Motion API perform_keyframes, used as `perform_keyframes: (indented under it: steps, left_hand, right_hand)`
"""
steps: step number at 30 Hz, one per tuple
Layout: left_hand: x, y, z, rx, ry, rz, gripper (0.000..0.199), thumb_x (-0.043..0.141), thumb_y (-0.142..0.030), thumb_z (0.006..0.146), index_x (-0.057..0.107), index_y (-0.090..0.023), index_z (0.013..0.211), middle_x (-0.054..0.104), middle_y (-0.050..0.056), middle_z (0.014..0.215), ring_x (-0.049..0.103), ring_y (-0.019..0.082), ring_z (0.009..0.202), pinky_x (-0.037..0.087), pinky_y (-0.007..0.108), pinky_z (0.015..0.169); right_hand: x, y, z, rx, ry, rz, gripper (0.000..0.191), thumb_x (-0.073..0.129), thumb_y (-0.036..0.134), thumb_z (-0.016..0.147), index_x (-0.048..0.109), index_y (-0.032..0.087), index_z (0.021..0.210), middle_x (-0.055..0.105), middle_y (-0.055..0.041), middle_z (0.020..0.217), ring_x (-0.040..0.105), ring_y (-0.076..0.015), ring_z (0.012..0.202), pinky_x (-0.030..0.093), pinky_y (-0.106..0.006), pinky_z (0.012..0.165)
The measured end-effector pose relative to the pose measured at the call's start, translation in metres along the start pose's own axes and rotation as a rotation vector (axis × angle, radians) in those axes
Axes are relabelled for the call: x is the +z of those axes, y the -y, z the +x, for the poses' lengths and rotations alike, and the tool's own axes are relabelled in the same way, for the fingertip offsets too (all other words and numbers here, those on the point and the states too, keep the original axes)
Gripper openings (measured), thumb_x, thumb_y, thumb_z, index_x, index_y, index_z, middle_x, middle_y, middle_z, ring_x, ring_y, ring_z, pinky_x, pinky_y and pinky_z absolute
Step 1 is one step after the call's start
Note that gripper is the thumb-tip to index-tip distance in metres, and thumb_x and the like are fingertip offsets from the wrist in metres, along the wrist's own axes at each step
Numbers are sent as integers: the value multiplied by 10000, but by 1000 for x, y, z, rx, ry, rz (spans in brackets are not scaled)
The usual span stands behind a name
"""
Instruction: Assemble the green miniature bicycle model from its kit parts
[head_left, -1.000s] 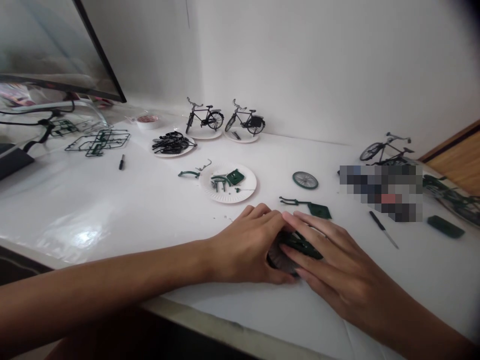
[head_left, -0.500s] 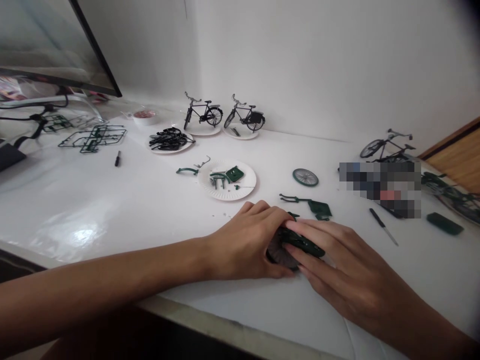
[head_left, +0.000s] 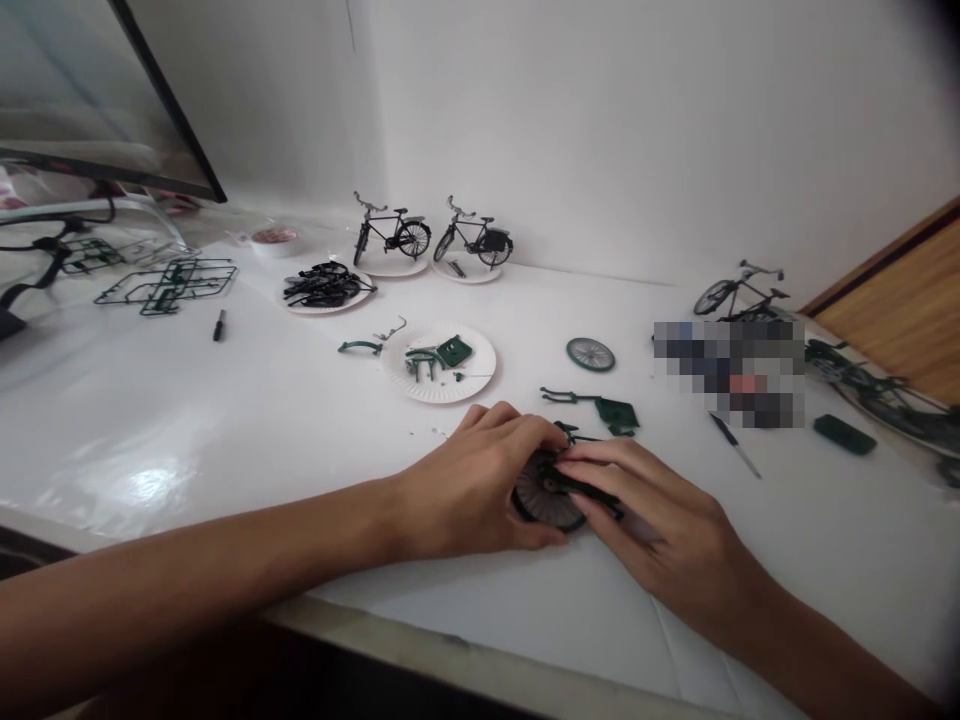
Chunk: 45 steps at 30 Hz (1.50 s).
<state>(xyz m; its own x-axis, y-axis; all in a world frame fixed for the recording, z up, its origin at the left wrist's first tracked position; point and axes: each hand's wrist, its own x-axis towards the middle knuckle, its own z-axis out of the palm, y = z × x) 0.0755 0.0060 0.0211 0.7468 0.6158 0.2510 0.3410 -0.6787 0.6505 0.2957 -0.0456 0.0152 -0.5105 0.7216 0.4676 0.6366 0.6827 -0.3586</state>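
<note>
My left hand [head_left: 480, 480] curls around a small spoked wheel [head_left: 546, 495] near the table's front edge, its thumb under the rim and fingers over the top. The wheel belongs to a dark green model bicycle part. My right hand [head_left: 660, 500] is closed on the dark green frame piece [head_left: 592, 488] beside the wheel's hub, fingertips touching it. Behind my hands lie a green fork piece with a flat green panel [head_left: 617, 413] and a loose green-rimmed wheel [head_left: 590, 354]. To the left is a paper plate [head_left: 480, 375] with green parts.
Two assembled black model bicycles [head_left: 394, 235] stand on plates by the wall. A plate of black parts [head_left: 328, 288], green sprues [head_left: 169, 285], a small screwdriver [head_left: 219, 326] and a bowl [head_left: 274, 240] are left. A knife [head_left: 735, 445], green block [head_left: 844, 434] and more bicycles [head_left: 742, 295] are right.
The view has shifted slightly, moving the tabletop things left. My right hand and the green piece have turned, and more of the wheel's spokes now show between my hands.
</note>
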Motion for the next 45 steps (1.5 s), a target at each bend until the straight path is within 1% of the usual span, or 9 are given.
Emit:
perform_keyframes:
  steps: [5,12,16,22,28,33,37,42,45]
  left_hand:
    - [0,0,0,4,-9,42,578,810,-364,718,487,-230,1178,624,44,1144,510,255,1078,375,410,937]
    - [1,1,1,8,-19,76,590,795,-389,728,464,-228,1188,610,48,1172,522,252,1084,354,414,957]
    - [3,0,0,16,-22,89,545,765,-381,735,477,-227,1172,607,64,1150,524,261,1071,362,414,953]
    - [3,-4,1,25,2,138,548,725,-344,744,478,-213,1215,604,57,1165,505,254,1076,343,417,962]
    - [5,-2,2,-23,-16,99,586,758,-436,729,477,-223,1196,600,47,1154,508,249,1049,344,428,952]
    - [10,-4,5,-18,-27,133,542,715,-349,714,480,-211,1182,600,66,1112,504,270,1038,346,454,945]
    - [11,-6,6,-47,-35,79,460,658,-272,711,487,-213,1133,601,55,1060,497,255,994,372,425,890]
    - [9,-8,8,-106,5,37,389,627,-231,716,495,-205,1081,587,31,1050,479,229,975,351,417,896]
    - [7,-8,8,-113,25,29,366,655,-257,719,491,-203,1041,589,9,1012,469,216,964,335,421,915]
  right_hand:
    - [4,2,2,48,-63,51,234,581,45,880,643,197,1045,629,-77,1114,610,-197,1049,529,-358,903]
    - [3,7,5,65,-123,45,215,608,45,857,651,217,978,664,-58,1018,612,-223,1004,525,-408,868]
    - [0,6,7,91,-103,61,188,630,64,849,656,222,948,670,-49,990,620,-218,970,514,-425,881]
    - [2,5,7,110,-112,91,171,640,72,838,653,216,926,662,-52,984,627,-204,957,536,-373,826]
    - [1,5,7,102,-95,42,164,632,65,837,648,206,919,653,-60,993,612,-203,977,527,-366,833]
    - [2,6,7,130,-94,48,147,643,83,841,649,210,913,652,-53,975,612,-194,963,532,-351,820]
    - [1,5,6,149,-105,52,148,641,91,844,645,226,903,658,-42,967,625,-191,958,541,-347,824]
    - [1,2,6,173,-12,46,219,650,69,808,650,213,973,642,-55,1019,614,-187,993,546,-320,834]
    - [0,3,8,156,-4,40,217,615,53,822,664,191,983,637,-67,1006,614,-170,970,557,-283,801]
